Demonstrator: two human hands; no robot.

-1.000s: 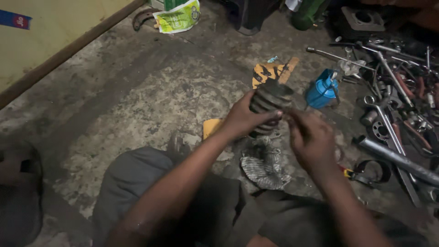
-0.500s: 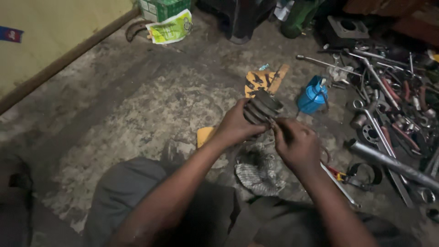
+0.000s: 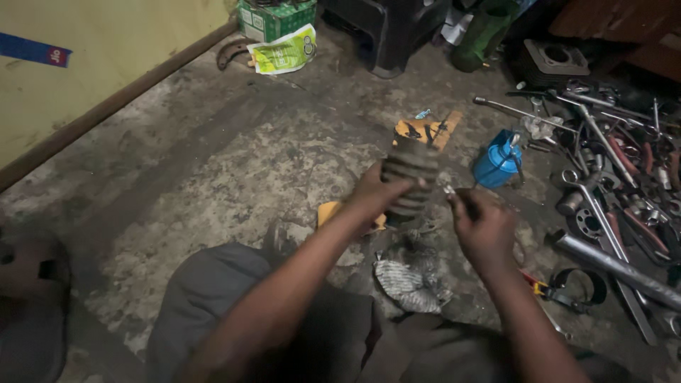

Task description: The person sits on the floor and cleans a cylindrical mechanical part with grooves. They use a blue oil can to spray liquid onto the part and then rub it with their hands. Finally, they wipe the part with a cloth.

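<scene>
The ribbed rubber boot [image 3: 410,177] is standing nearly upright in the air, its long axis running top to bottom with a slight lean away from the person, one end pointing up toward the yellow card [image 3: 425,131] on the floor beyond it and the other down toward the crumpled rag [image 3: 410,278]. The left hand [image 3: 379,195] is gripping it from the left side, fingers wrapping around the lower ribs, so the boot is sitting at the fingertips and rising above the knuckles. The right hand [image 3: 484,225] is hovering just to the boot's right, fingers pinching together on a small pale piece [image 3: 449,190] too tiny to identify; that piece is lying close beside the boot, and whether it is touching cannot be told. Farther right a blue oil can [image 3: 498,157] is standing on the concrete floor [image 3: 213,170], near a spread of wrenches [image 3: 603,184] and a metal pipe [image 3: 624,268].
</scene>
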